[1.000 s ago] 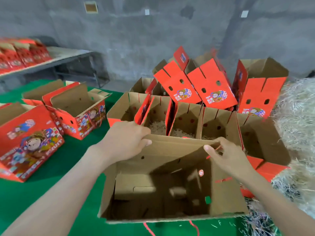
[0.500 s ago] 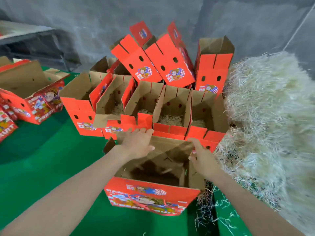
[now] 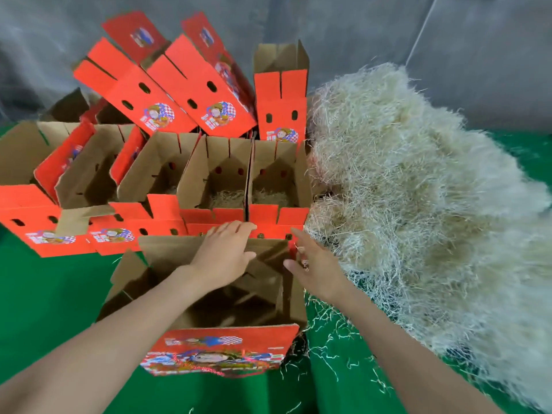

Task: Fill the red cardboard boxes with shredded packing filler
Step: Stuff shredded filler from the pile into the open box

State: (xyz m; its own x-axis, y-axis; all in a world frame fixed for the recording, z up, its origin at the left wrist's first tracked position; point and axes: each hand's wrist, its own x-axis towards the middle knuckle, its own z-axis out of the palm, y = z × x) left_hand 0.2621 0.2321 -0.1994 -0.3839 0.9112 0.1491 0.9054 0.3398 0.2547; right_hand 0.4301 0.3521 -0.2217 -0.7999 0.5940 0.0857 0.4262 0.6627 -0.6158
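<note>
Red-printed cardboard faces the person on the nearest box [image 3: 221, 351], which stands upright on the green counter [image 3: 53, 288] with its flaps open. The left hand [image 3: 227, 252] reaches across the opening, fingers straight and spread, lying over the far wall with the tips touching the red flaps of the row of open boxes [image 3: 167, 216] behind. The right hand [image 3: 313, 264] is at the box's far right corner, fingers loosely extended and holding nothing. A second ago this box lay tipped with its brown inside toward the camera; half a second ago the right hand's fingers were curled on that corner. The box's far edge touches the row and its right side sits just beside the big pile of shredded filler [image 3: 403, 189], with loose strands spilling against it. Green counter shows to the left of the box and in front of it. Some filler [image 3: 227, 198] lies in two of the row's boxes.
</note>
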